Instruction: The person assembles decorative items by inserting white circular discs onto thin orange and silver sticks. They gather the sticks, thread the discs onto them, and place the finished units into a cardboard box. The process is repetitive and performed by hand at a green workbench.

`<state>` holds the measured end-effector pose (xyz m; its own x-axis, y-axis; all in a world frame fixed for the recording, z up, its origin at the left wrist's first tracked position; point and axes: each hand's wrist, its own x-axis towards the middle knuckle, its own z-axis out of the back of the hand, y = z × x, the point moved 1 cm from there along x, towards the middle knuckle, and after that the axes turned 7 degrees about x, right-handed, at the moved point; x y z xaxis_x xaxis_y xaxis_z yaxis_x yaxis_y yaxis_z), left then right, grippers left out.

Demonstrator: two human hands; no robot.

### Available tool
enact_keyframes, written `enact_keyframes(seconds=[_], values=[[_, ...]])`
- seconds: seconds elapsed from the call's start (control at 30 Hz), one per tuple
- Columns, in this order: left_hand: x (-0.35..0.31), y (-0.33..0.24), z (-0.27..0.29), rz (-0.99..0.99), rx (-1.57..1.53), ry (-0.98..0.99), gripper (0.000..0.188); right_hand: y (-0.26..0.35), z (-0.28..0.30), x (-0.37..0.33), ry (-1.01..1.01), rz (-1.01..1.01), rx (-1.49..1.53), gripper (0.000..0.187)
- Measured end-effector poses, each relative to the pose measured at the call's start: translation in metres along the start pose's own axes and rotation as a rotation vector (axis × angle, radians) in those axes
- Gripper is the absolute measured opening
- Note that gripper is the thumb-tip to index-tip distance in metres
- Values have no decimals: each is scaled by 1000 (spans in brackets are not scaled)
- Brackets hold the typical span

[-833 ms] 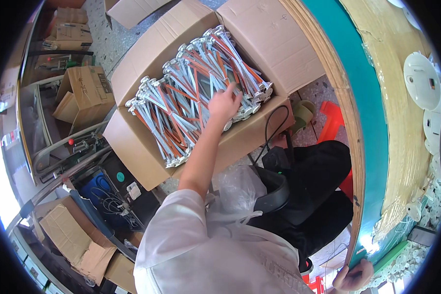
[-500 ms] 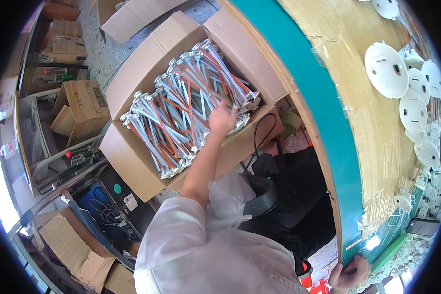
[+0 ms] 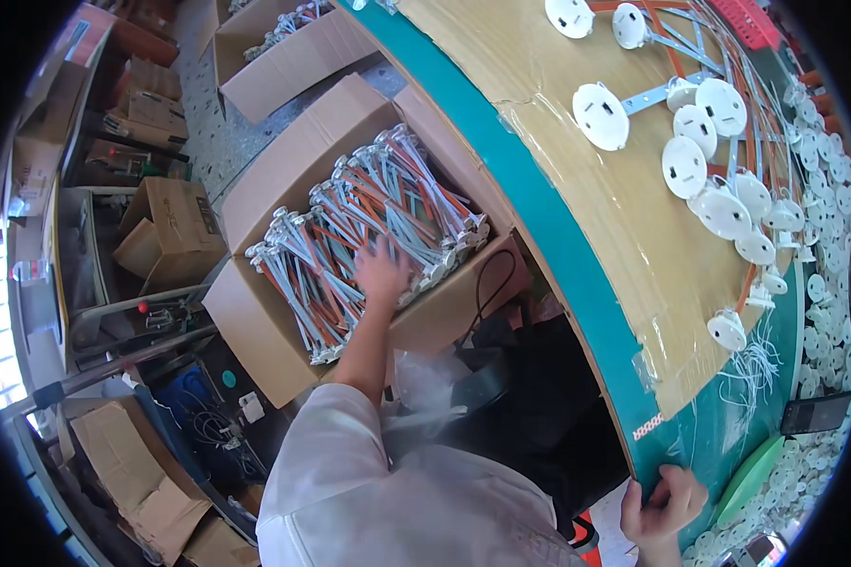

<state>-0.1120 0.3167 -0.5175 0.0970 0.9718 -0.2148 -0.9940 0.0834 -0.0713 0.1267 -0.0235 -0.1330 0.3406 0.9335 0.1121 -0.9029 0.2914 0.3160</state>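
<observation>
My left hand [image 3: 384, 272] lies with spread fingers on bundles of thin strips [image 3: 350, 236], grey and orange with white round ends. The bundles fill an open cardboard box [image 3: 276, 357], standing left of the table. No strip is plainly gripped in the hand. At the near edge of the green table [image 3: 648, 463] rests my right hand [image 3: 667, 510]. Its fingers are loosely curled, with nothing visible in them. Farther up the tabletop, white discs [image 3: 684, 167] with grey and orange strips attached lie on a cardboard sheet [image 3: 596, 217].
Many small white round parts [image 3: 827, 317] are heaped along the table's right side, near a dark phone-like device [image 3: 816, 413] and a green oval piece [image 3: 749, 480]. White threads [image 3: 752, 373] lie nearby. Another open carton [image 3: 298, 61] stands beyond the box; an equipment frame and more cartons [image 3: 175, 231] stand left.
My left hand has moved left across the bundles, its fingers now spread wider. My right hand stays by the table edge, slightly shifted. The view has turned, showing more of the tabletop.
</observation>
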Motion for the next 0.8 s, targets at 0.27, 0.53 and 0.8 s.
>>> enact_keyframes(seconds=[0.27, 0.53, 0.8], values=[[40, 37, -36, 27, 280, 203, 57, -1, -1, 2, 3, -3, -3, 32], [37, 9, -37, 88, 176, 160, 71, -3, -2, -11, -33, -17, -114, 31], [33, 22, -50, 263, -111, -6, 83, 7, 3, 19, -57, 94, -41, 33]])
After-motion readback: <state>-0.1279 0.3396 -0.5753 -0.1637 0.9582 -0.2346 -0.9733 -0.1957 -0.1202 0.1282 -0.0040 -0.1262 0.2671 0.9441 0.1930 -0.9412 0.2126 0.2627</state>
